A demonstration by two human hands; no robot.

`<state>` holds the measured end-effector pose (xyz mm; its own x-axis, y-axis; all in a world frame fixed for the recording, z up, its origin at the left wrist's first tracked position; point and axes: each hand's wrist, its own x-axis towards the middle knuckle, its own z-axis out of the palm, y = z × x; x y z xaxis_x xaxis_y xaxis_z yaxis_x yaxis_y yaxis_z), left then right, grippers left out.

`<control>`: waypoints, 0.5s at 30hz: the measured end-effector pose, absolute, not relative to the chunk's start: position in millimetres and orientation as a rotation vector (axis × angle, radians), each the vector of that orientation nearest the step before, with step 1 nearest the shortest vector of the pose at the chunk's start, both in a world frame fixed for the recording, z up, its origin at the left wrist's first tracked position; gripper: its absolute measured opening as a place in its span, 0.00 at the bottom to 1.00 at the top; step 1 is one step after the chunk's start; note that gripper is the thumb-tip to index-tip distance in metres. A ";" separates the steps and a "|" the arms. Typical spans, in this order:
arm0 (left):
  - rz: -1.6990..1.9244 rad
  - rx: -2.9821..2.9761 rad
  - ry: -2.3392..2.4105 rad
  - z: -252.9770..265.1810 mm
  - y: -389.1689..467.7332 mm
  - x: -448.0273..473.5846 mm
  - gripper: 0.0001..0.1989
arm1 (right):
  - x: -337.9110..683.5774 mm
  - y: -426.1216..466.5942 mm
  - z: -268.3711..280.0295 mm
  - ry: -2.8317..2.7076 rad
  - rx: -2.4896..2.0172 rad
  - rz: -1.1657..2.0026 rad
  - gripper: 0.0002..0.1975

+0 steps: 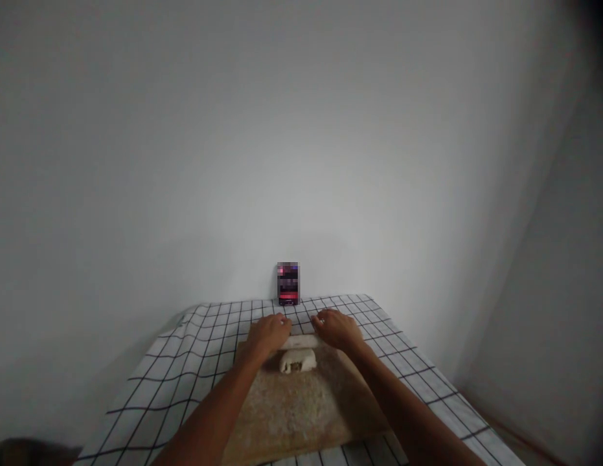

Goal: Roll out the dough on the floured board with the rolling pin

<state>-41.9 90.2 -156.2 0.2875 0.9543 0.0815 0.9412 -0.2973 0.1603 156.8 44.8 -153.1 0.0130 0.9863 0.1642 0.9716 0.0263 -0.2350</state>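
Observation:
A pale rolling pin lies crosswise near the far edge of a wooden board. My left hand is closed over its left end, and my right hand grips the right end with curled fingers. Both hands hide the pin's ends. On the near side of the pin sits a small piece of white dough, folded or curled, with a darker gap along its front. I cannot tell whether the pin touches the dough. Light dusty marks cover parts of the board.
Under the board, a white cloth with a dark grid covers the table. At the far edge a small upright dark device with a blurred screen leans near the wall. Another wall stands to the right.

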 end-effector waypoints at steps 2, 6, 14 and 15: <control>0.266 2.445 1.842 -155.1 88.6 -40.8 0.21 | 157.9 44.0 -155.0 -2.023 -2.010 0.069 0.25; 0.280 2.467 1.843 -148.3 72.9 -40.0 0.20 | 157.9 31.8 -154.1 -2.065 -1.986 0.036 0.24; 0.564 2.707 1.695 -161.2 0.9 -53.6 0.20 | 147.3 -38.5 -175.6 -2.083 -1.851 -0.168 0.23; 0.627 2.736 1.661 -166.3 -7.6 -57.0 0.21 | 146.8 -48.7 -183.6 -2.070 -1.805 -0.178 0.23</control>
